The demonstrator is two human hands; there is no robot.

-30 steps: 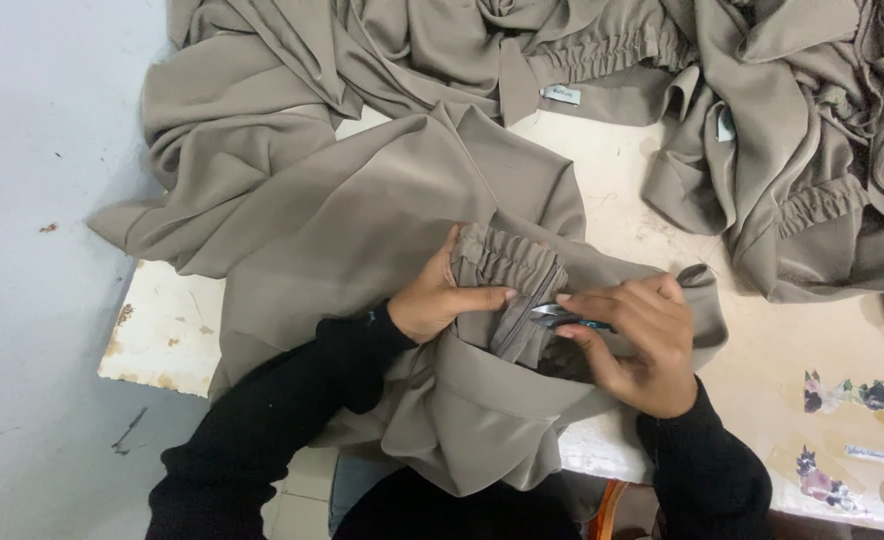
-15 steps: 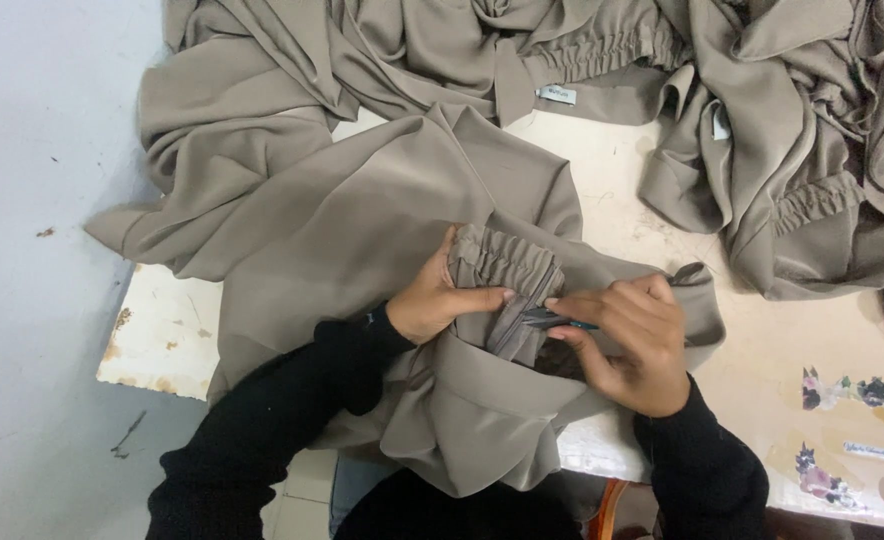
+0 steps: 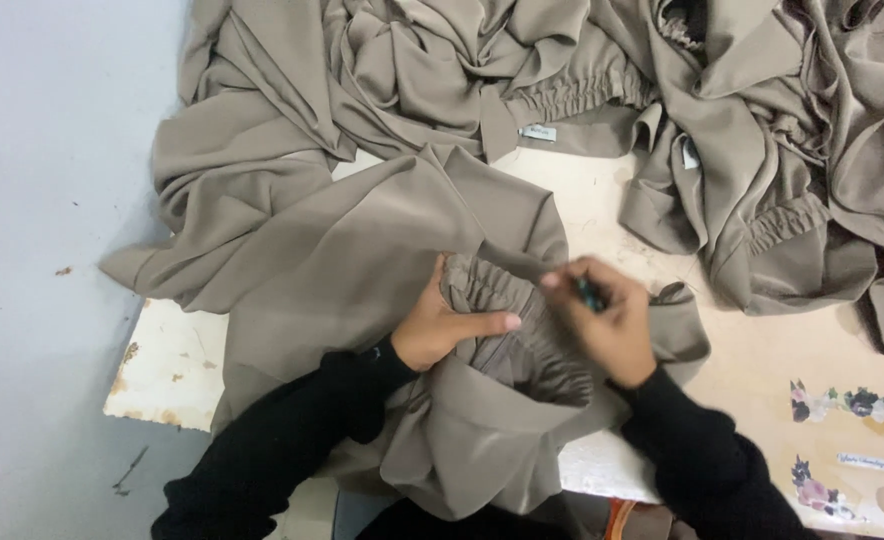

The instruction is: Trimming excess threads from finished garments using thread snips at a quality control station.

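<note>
A taupe garment [image 3: 362, 250] lies spread over the front of a worn white table [image 3: 172, 360]. Its gathered elastic cuff [image 3: 507, 305] sits between my hands. My left hand [image 3: 442, 325] pinches the cuff, thumb pointing right along the gathers. Just right of the cuff my right hand [image 3: 602, 320] is blurred, its fingers closed around a small dark tool [image 3: 590, 295] with a teal handle; the tool's tip is hidden. Both arms wear black sleeves.
More taupe garments [image 3: 782, 150] with elastic gathers and small white labels are heaped across the back and right of the table. Flower stickers [image 3: 852, 405] mark the table's right front corner. A grey floor [image 3: 42, 200] lies to the left.
My right hand has lifted off the cuff and moved up and slightly left with the small tool. The left hand has kept its grip on the gathers.
</note>
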